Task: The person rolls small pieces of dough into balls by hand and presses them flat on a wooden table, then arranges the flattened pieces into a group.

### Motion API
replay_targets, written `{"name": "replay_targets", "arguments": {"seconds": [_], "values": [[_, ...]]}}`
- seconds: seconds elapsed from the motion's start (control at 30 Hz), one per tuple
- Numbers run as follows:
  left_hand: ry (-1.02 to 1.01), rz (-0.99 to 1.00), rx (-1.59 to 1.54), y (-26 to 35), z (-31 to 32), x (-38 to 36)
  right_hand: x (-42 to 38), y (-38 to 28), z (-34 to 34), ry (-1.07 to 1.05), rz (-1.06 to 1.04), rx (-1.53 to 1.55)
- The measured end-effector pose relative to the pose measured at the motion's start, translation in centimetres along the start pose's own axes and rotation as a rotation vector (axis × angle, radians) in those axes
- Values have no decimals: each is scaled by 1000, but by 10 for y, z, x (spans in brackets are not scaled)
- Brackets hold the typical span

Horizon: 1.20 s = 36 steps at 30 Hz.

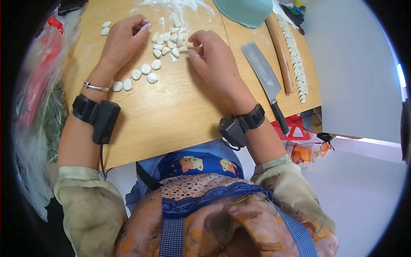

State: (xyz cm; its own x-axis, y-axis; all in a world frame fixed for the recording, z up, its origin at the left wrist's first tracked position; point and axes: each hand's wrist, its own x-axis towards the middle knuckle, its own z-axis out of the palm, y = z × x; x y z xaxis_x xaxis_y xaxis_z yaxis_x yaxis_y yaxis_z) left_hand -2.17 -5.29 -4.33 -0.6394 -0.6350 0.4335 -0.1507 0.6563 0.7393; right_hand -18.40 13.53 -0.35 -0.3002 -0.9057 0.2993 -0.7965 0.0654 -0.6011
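Observation:
A heap of small white dough pieces (172, 40) lies on the floured wooden table. My right hand (215, 58) is at the heap's right side, thumb and forefinger apart and curved towards the nearest dough piece (183, 49). Left of the heap is my left hand (123, 42), its floury fingers curled in against the thumb; whatever they may hold is hidden. Flattened dough rounds (136, 74) sit in a loose row between my left wrist and the heap. Beyond the left hand rest two more flattened rounds (105, 28).
On the right lie a cleaver (262, 70), a wooden rolling pin (280, 51) and a long row of shaped dough pieces (295, 55). A pale green bowl (246, 10) stands at the back, beside scattered flour (184, 6). Plastic bags (38, 107) line the left edge.

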Motion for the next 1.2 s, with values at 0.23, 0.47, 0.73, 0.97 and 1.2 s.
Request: {"name": "replay_targets", "arguments": {"seconds": [0.23,0.47,0.73,0.97,1.2], "values": [[-22,3,8,3,-2,0,1,3,-5,-139,49,-166],[-21,-12,27,2,-2,0,-21,-1,-45,-325,240,-262],[-34,-13,56,2,-2,0,-28,9,-35,-201,-40,-5],[-23,9,32,-1,-2,0,-26,9,-34,-247,-53,-195],[-31,3,65,2,-3,0,-31,2,-40,-239,2,-62]]}}
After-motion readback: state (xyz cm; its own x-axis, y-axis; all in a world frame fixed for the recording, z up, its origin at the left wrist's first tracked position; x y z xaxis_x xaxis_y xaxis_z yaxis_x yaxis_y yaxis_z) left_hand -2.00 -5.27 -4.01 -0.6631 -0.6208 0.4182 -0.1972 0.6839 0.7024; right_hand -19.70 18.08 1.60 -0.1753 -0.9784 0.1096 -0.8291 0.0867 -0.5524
